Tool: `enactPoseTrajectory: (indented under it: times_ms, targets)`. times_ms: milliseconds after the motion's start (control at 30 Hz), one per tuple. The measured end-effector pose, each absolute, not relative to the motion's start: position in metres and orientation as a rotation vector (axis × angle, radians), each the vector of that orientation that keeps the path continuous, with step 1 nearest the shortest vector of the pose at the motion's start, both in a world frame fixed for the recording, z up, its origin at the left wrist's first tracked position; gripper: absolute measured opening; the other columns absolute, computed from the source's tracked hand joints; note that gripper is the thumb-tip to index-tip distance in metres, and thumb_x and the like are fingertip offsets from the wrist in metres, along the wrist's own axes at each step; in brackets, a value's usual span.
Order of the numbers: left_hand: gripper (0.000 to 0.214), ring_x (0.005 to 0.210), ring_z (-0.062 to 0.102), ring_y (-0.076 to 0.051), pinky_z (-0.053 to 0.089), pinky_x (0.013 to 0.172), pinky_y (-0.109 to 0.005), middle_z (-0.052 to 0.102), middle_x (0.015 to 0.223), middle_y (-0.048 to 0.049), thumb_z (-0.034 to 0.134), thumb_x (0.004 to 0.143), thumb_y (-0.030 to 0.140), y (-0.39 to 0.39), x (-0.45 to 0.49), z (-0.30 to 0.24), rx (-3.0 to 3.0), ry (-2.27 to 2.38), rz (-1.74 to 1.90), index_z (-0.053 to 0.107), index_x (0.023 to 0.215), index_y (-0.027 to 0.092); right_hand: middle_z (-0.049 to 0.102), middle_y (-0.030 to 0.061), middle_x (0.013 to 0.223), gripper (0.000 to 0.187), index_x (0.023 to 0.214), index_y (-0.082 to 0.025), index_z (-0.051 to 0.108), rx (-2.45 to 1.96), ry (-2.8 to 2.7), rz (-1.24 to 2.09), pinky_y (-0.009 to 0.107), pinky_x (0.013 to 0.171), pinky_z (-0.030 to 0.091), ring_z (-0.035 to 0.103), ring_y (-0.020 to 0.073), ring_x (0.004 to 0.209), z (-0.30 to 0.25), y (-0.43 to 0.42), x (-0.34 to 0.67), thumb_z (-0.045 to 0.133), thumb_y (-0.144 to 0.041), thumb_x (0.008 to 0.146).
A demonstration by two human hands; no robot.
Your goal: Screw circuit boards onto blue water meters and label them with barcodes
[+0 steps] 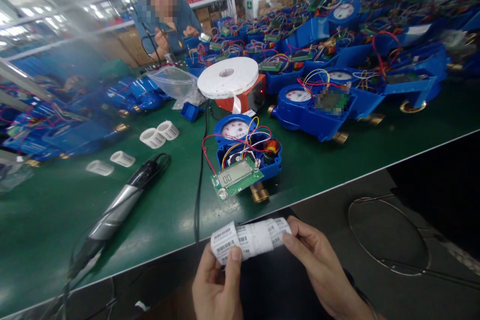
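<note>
Between my two hands, just off the table's front edge, is a strip of white barcode labels (257, 240), partly curled into a roll. My left hand (221, 280) pinches its left end between thumb and fingers. On the right end, my right hand (315, 252) has its thumb and fingers closed. Straight ahead on the table stands an opened blue water meter (277, 162) with a round dial, coloured wires and a brass threaded end. A green circuit board (236, 178) with a small display leans out at its front.
An electric screwdriver (120, 205) lies at left near several small label rolls (152, 138). Behind the meter, a large white reel (228, 77) rests on an orange box (240, 101). Many blue meters (307, 110) crowd the green table (168, 220). A person (165, 15) sits opposite.
</note>
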State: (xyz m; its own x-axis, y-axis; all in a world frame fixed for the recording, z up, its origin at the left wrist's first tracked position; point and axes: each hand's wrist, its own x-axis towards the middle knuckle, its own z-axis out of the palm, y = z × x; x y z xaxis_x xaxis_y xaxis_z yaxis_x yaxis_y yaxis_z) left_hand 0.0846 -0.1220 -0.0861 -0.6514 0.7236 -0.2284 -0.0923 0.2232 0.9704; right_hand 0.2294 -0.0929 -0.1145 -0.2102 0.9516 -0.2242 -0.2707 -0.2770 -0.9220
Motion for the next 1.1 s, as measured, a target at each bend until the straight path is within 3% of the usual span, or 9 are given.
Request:
enactPoseTrajectory:
  times_ms: [333,467,867,933,1033,1100]
  targets:
    - [0.043,0.074,0.068,-0.016,0.053,0.070,-0.019,0.075,0.082,-0.0038,0.079,0.066,0.048,-0.126,0.091,-0.089,0.665,1.777,1.495,0.067,0.093,0.017,0.041,-0.0014,0.073,0.028,0.070,-0.019,0.058,-1.188,-1.343,1.441,0.026,0.061,0.034,0.041,0.0150,0.067,-0.107,-0.090,0.231,0.057,-0.036,0.092]
    - [0.040,0.067,0.067,-0.015,0.052,0.064,-0.018,0.074,0.076,-0.0023,0.082,0.064,0.044,-0.126,0.094,-0.092,0.756,1.688,1.462,0.064,0.088,0.018,0.049,0.0001,0.078,0.020,0.074,-0.019,0.064,-1.124,-1.377,1.456,0.026,0.065,0.038,0.049,0.0157,0.073,-0.105,-0.094,0.230,0.061,-0.030,0.091]
    - [0.041,0.062,0.067,-0.012,0.050,0.060,-0.016,0.075,0.073,-0.0031,0.083,0.064,0.043,-0.128,0.096,-0.095,0.670,1.672,1.475,0.060,0.088,0.018,0.059,0.0005,0.079,0.018,0.075,-0.022,0.060,-1.216,-1.458,1.298,0.031,0.075,0.043,0.056,0.0189,0.080,-0.112,-0.098,0.231,0.059,-0.030,0.091]
    - [0.040,0.065,0.068,-0.013,0.051,0.063,-0.017,0.073,0.076,-0.0037,0.082,0.065,0.042,-0.130,0.096,-0.099,0.713,1.695,1.498,0.060,0.089,0.018,0.061,-0.0001,0.083,0.008,0.085,-0.023,0.056,-1.295,-1.381,1.250,0.031,0.076,0.045,0.059,0.0190,0.081,-0.115,-0.101,0.231,0.063,-0.027,0.088]
    - [0.037,0.071,0.068,-0.015,0.052,0.067,-0.020,0.072,0.090,-0.0073,0.080,0.067,0.043,-0.132,0.095,-0.105,0.825,1.761,1.525,0.062,0.089,0.018,0.066,0.0005,0.093,0.024,0.107,-0.028,0.055,-1.333,-1.395,1.163,0.032,0.079,0.047,0.062,0.0202,0.088,-0.113,-0.101,0.234,0.066,-0.026,0.086]
    - [0.037,0.080,0.068,-0.018,0.054,0.073,-0.024,0.070,0.098,-0.0101,0.079,0.068,0.044,-0.134,0.093,-0.107,0.913,1.821,1.545,0.064,0.090,0.019,0.067,0.0007,0.092,0.025,0.111,-0.032,0.063,-1.315,-1.532,1.103,0.033,0.079,0.047,0.061,0.0210,0.087,-0.108,-0.099,0.237,0.067,-0.027,0.086]
